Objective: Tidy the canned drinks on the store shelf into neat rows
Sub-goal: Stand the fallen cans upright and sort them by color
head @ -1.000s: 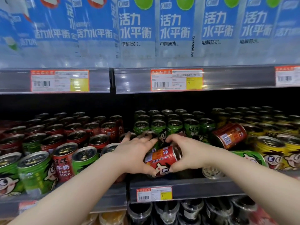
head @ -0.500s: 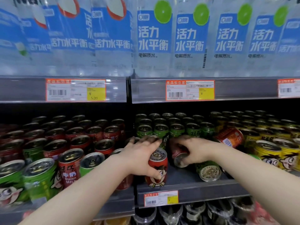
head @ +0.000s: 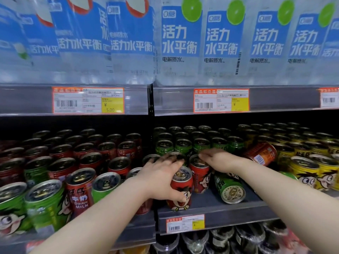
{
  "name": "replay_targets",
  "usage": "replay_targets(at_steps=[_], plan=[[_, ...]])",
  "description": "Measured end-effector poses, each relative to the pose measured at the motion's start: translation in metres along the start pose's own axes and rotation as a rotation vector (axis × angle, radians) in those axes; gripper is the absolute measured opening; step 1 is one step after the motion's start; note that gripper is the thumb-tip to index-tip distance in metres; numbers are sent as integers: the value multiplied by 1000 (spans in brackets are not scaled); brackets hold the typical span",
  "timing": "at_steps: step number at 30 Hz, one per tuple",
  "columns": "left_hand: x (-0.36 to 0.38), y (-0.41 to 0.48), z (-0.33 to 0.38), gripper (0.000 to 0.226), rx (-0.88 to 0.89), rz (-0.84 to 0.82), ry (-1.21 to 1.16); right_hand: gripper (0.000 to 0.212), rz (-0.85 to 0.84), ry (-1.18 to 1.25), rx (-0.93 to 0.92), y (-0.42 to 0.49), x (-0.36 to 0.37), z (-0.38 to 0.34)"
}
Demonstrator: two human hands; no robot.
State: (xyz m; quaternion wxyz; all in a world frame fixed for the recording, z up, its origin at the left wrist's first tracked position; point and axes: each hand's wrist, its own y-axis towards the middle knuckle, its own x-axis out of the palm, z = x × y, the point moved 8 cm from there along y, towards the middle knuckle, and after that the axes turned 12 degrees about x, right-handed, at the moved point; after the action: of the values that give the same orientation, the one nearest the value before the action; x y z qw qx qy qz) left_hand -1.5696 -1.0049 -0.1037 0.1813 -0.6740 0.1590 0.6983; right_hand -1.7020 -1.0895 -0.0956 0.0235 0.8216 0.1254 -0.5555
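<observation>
- Left hand (head: 161,177): grip closed around an upright red can (head: 180,189) at the shelf (head: 211,209) front edge.
- Right hand (head: 218,159): fingers laid over a second red can (head: 200,173) just behind; whether the grip is closed, cannot tell.
- Green can (head: 229,187) lies toppled beside them.

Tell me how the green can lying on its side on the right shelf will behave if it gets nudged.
The green metal can lying on its side would probably roll, as its round wall rests on the flat grey shelf. Its end faces the shelf's front edge, so rolling would likely go sideways, towards the upright red can. Its smooth wall may feel slippery.
</observation>
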Motion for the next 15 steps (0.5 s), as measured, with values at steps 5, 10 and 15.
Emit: replay_targets(at_steps=[5, 10, 15], plan=[[-3, 6, 0, 103, -9, 27, -20, 57, 83, -51, -95, -26, -18, 13], [-3, 27, 22, 99, 114, 50, -33, 106, -107, -348, -29, -52, 9, 43], [4, 35, 21, 90, 117, -1, -30, 89, 64, -153, -77, -57, 4, 48]])
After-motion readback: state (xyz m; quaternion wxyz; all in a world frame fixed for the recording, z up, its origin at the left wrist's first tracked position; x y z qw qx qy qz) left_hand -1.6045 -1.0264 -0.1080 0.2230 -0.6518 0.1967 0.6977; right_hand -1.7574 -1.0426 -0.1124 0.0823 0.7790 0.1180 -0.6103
